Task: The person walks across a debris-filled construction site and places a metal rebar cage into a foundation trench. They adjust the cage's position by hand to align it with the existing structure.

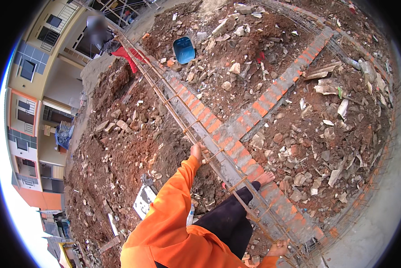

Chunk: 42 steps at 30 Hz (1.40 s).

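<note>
A long, narrow rebar cage [185, 130] of rusty bars tied with stirrups runs slantwise from the far left to the near right. My left hand [199, 152] is closed around one of its bars near the middle of the view. Close to the lower edge, my right hand [278, 248] grips the cage's near part, with its fingers partly hidden. Beneath and beside the cage lies a low brick footing [205, 117] with grey mortar. At the far end stands another person [103, 38] in red trousers, next to the cage; what that person's hands do is too small to tell.
A second brick footing [268, 105] branches off toward the far right, where more rebar [294, 20] lies. Rubble and broken stones [298, 178] cover the reddish soil on both sides. A blue tub [184, 50] sits on the far mound. Buildings [48, 89] line the left.
</note>
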### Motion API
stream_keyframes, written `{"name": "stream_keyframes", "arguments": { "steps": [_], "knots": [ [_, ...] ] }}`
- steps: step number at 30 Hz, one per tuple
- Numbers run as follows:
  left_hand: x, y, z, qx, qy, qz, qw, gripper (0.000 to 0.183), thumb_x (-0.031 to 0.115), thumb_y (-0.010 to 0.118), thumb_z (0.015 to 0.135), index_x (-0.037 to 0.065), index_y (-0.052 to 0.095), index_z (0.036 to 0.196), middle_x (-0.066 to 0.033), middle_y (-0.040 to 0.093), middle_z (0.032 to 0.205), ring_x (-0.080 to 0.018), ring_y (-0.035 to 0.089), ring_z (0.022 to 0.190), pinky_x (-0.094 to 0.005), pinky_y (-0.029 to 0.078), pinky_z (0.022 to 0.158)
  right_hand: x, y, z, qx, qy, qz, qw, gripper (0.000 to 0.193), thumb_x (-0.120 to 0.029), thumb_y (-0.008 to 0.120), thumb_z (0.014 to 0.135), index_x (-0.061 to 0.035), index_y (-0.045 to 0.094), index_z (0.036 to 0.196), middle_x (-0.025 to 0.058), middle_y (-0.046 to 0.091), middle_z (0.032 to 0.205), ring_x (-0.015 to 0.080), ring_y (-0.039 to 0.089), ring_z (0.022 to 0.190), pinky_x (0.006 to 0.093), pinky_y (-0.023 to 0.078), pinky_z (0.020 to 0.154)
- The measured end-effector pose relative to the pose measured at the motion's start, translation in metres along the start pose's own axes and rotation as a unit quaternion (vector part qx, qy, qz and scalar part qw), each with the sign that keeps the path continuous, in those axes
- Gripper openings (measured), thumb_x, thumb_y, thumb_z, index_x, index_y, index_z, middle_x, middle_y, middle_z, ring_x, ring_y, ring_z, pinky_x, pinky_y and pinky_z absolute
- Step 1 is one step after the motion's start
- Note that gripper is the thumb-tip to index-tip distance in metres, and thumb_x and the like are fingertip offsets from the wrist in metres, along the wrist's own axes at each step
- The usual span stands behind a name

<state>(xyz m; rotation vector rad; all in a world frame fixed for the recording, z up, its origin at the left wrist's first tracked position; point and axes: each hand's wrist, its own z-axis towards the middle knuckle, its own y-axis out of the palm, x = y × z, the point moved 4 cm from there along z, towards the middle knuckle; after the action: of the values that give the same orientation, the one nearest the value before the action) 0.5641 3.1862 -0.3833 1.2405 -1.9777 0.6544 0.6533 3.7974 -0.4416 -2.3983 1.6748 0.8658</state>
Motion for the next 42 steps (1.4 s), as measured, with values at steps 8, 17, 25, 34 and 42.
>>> {"name": "stream_keyframes", "arguments": {
  "steps": [8,17,25,34,42],
  "knots": [
    [-0.024,-0.013,0.022,-0.011,-0.003,-0.003,1.000,0.011,0.015,0.040,0.083,0.006,0.040,0.077,-0.0107,0.046,0.079,-0.0259,0.053,0.070,-0.0435,0.047,0.057,0.010,-0.013,0.018,-0.007,0.018,0.009,1.000,0.024,0.003,0.044,0.085,-0.0016,0.043,0.109,0.0022,0.046,0.065,0.0107,0.035,0.043,0.0230,0.035,0.040],
    [-0.035,-0.028,0.033,-0.034,0.008,-0.024,0.999,0.007,0.013,0.040,0.082,0.008,0.038,0.078,-0.0103,0.047,0.084,-0.0268,0.053,0.072,-0.0439,0.048,0.062,0.037,-0.045,0.043,0.021,0.011,-0.037,0.999,0.043,0.006,0.043,0.082,0.0059,0.035,0.123,0.0006,0.039,0.060,0.0107,0.034,0.043,0.0222,0.034,0.040],
    [-0.043,0.011,0.046,-0.025,-0.057,-0.050,0.997,0.006,0.008,0.041,0.075,0.005,0.043,0.079,-0.0118,0.053,0.078,-0.0279,0.052,0.069,-0.0431,0.050,0.069,0.052,-0.026,0.065,0.058,0.024,-0.035,0.997,0.032,0.001,0.045,0.084,-0.0009,0.048,0.115,-0.0022,0.043,0.062,0.0087,0.032,0.045,0.0223,0.033,0.042],
    [-0.015,-0.043,0.101,0.037,-0.027,0.221,0.974,0.023,0.023,0.049,0.086,0.002,0.056,0.091,-0.0107,0.061,0.087,-0.0246,0.059,0.073,-0.0374,0.050,0.065,0.088,-0.009,0.067,0.112,0.070,0.109,0.985,0.021,-0.006,0.036,0.091,-0.0038,0.053,0.103,-0.0012,0.046,0.062,0.0092,0.032,0.044,0.0240,0.031,0.039],
    [-0.175,0.175,-0.180,-0.426,0.462,0.600,0.495,0.063,0.047,0.060,0.084,0.010,0.045,0.134,-0.0155,0.037,0.140,-0.0367,0.032,0.130,-0.0504,0.027,0.106,0.101,-0.015,0.077,0.162,0.078,0.191,0.965,0.016,-0.008,0.043,0.089,-0.0060,0.056,0.099,-0.0007,0.048,0.064,0.0081,0.035,0.046,0.0248,0.030,0.038]
  ]
}}
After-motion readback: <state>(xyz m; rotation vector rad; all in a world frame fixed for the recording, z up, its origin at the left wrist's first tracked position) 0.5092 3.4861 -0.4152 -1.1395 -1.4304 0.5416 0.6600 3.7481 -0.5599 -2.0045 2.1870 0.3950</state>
